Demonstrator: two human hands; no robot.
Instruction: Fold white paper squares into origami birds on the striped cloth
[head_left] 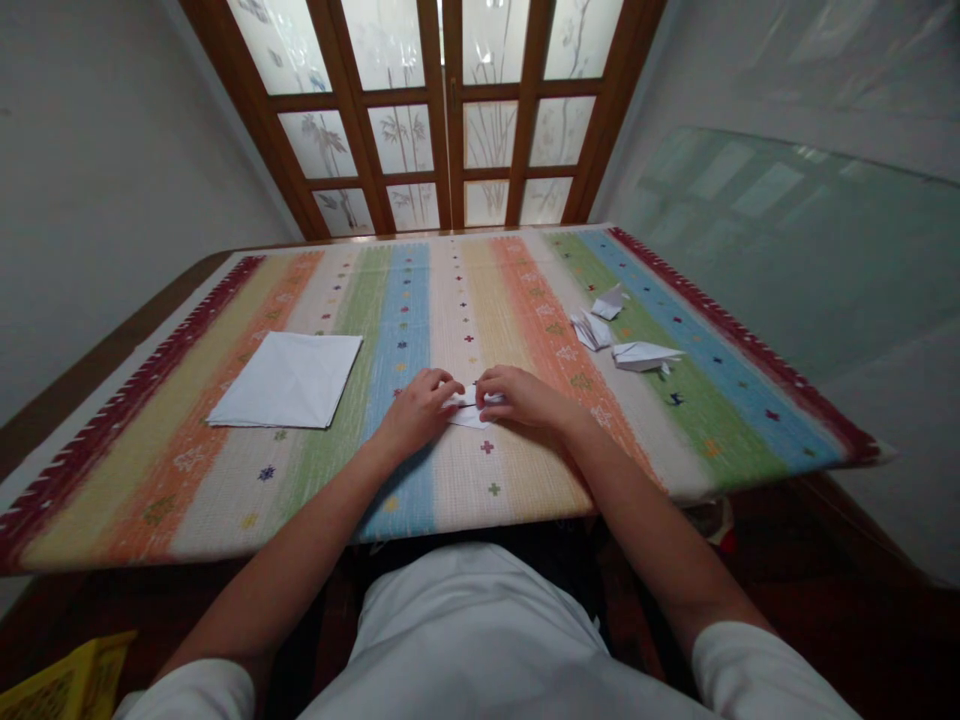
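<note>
A small folded piece of white paper (469, 416) lies on the striped tablecloth in front of me, with a dark slit running across it. My left hand (424, 408) grips its left side with bent fingers. On its right side my right hand (521, 397) pinches the paper between thumb and fingers. Both hands partly cover the paper, so its full shape is hidden. To the left of my hands rests a stack of white paper sheets (289, 382), roughly square.
Several folded white paper figures (646, 356) sit on the right part of the tablecloth (480, 500). Beyond the table's far edge stand wood-framed glass doors (450, 110). A glass panel (787, 240) leans at the right wall. A yellow plastic crate (75, 680) is at the lower left.
</note>
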